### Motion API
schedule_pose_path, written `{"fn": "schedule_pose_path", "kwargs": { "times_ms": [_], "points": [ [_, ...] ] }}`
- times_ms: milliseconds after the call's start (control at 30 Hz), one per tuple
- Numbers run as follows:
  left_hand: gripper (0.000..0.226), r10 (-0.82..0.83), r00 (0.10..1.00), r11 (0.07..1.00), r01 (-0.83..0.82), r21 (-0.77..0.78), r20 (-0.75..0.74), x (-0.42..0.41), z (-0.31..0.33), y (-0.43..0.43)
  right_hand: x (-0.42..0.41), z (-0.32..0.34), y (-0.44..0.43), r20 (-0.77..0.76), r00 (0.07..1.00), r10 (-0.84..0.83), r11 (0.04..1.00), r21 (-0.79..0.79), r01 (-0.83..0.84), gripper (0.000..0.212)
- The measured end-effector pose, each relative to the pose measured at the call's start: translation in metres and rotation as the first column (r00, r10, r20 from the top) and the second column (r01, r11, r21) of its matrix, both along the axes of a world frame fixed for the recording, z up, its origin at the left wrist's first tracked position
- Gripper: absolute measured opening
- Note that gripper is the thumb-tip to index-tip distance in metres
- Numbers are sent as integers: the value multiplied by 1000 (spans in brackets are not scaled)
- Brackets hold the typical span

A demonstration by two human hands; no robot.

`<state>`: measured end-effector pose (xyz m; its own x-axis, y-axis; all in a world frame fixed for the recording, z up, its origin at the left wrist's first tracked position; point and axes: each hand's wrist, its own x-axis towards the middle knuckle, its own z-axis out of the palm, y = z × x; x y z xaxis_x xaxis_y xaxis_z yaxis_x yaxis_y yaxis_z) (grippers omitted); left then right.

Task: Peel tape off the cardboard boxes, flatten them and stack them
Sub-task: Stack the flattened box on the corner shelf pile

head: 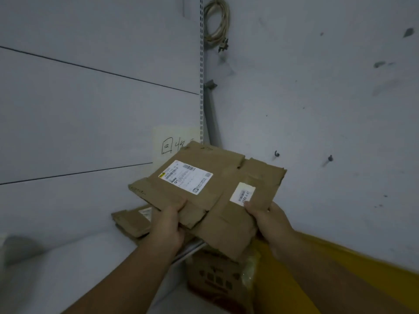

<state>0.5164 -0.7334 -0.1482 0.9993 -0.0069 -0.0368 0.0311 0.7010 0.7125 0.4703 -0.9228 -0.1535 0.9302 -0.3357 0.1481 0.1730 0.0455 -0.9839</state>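
I hold a flattened brown cardboard box (217,177) in the air in front of the wall corner, tilted up toward the right. It carries a large white shipping label (186,176) and a smaller white sticker (242,194). My left hand (169,225) grips its near left edge, thumb on top. My right hand (268,219) grips the near right edge by the small sticker. Below and to the left, a stack of flattened cardboard (132,222) lies on the white shelf surface (79,268).
Another printed cardboard box (215,279) stands below my hands, with clear plastic at its side. A yellow band (351,268) runs along the right wall's base. A handwritten paper sign (169,141) hangs on the left wall. A slotted metal upright (201,64) and a coiled cable (218,21) occupy the corner.
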Motion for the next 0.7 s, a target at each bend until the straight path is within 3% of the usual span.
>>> {"fn": "schedule_pose_path", "kwargs": {
  "times_ms": [100,167,300,400,567,700],
  "points": [
    [34,144,989,988,-146,59,26,26,5,20,24,0,-3,-34,987,156,985,-65,-157,32],
    [47,155,983,982,-164,95,97,45,11,34,48,6,-9,5,989,150,987,-55,-149,35],
    [47,164,968,966,-196,168,187,79,28,57,101,27,-28,70,991,112,991,70,-117,37],
    [48,173,963,958,-213,194,204,110,39,64,137,49,-39,37,970,239,970,-64,-236,26],
    [44,149,973,955,-188,231,178,158,54,33,192,88,-74,67,983,174,951,-269,-150,27],
    [45,183,969,937,-222,268,164,186,53,7,234,93,-108,-63,968,244,879,-407,-248,30]
  ]
}}
